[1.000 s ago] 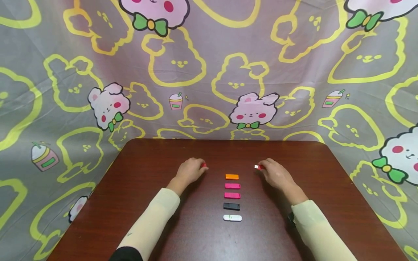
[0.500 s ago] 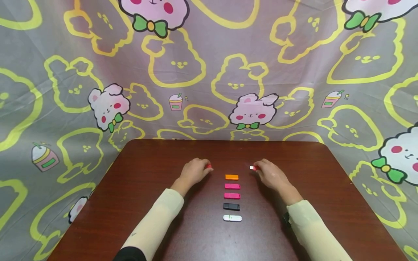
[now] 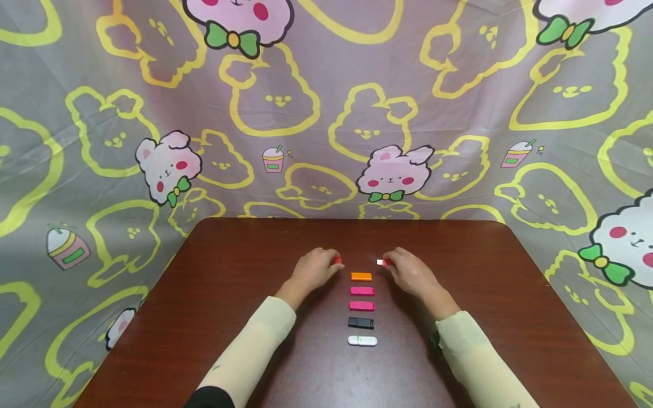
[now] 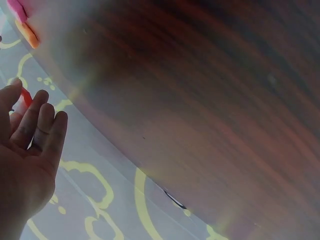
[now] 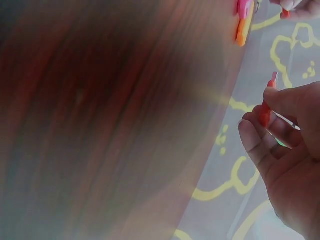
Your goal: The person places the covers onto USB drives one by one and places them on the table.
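Over the far half of the table, my left hand (image 3: 314, 268) pinches a small red cap (image 3: 338, 260) between thumb and fingers; most of it is hidden. Facing it, my right hand (image 3: 411, 273) pinches a red USB stick (image 5: 266, 106) whose bare metal plug points left toward the cap. A short gap separates the two red pieces. Just in front of the hands, an orange USB stick (image 3: 361, 277) heads a column on the table. Below it lie two pink USB sticks (image 3: 362, 291), a black USB stick (image 3: 361, 323) and a white USB stick (image 3: 363, 340).
The brown wooden table (image 3: 204, 300) has rounded far corners. A grey curtain (image 3: 316, 68) printed with yellow outlines and rabbit faces hangs behind it and along both sides.
Both hands have moved inward, the left one rightward with the red cap and the right one leftward with the red USB stick, narrowing the gap. The column of sticks stays put.
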`<state>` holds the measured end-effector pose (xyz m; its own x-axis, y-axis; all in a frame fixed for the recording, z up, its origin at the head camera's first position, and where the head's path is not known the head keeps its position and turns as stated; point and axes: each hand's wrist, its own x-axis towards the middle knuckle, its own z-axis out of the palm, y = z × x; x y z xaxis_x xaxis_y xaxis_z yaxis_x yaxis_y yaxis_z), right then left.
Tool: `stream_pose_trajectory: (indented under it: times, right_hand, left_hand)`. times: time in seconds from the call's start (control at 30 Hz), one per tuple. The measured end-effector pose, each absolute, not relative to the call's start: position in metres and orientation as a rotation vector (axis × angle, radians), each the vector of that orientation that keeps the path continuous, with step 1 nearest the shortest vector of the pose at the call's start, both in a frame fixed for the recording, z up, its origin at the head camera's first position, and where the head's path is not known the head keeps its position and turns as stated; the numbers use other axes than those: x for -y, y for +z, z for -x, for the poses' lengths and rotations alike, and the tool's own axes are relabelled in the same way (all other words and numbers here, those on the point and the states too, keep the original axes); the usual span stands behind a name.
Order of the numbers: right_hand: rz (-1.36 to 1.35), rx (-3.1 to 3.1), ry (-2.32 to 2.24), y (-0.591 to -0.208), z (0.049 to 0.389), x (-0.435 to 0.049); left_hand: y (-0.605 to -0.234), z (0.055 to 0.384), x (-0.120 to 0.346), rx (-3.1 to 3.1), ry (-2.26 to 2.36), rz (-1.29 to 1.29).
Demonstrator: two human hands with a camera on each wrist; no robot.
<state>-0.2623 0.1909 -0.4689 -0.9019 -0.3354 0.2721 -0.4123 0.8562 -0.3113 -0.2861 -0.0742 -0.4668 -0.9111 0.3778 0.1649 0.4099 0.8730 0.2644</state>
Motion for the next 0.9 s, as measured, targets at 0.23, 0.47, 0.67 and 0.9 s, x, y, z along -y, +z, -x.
stream_pose_trajectory:
  times: [0.23, 0.47, 0.67, 0.9]
  right_hand:
    - [-0.575, 2.854, 0.544, -0.468, 0.260, -0.180]
    - [-0.617, 2.830, 0.566, -0.469, 0.257, -0.173]
    - [-0.631, 2.825, 0.572, -0.468, 0.254, -0.168]
    - [-0.665, 2.789, 0.574, -0.468, 0.252, -0.163]
  left_hand:
    - [-0.465, 0.281, 0.065, 2.936, -0.447, 0.640]
    - [-0.465, 0.279, 0.060, 2.918, -0.470, 0.677]
    - [-0.463, 0.275, 0.057, 2.910, -0.482, 0.706]
    - [-0.461, 0.272, 0.053, 2.885, -0.469, 0.749]
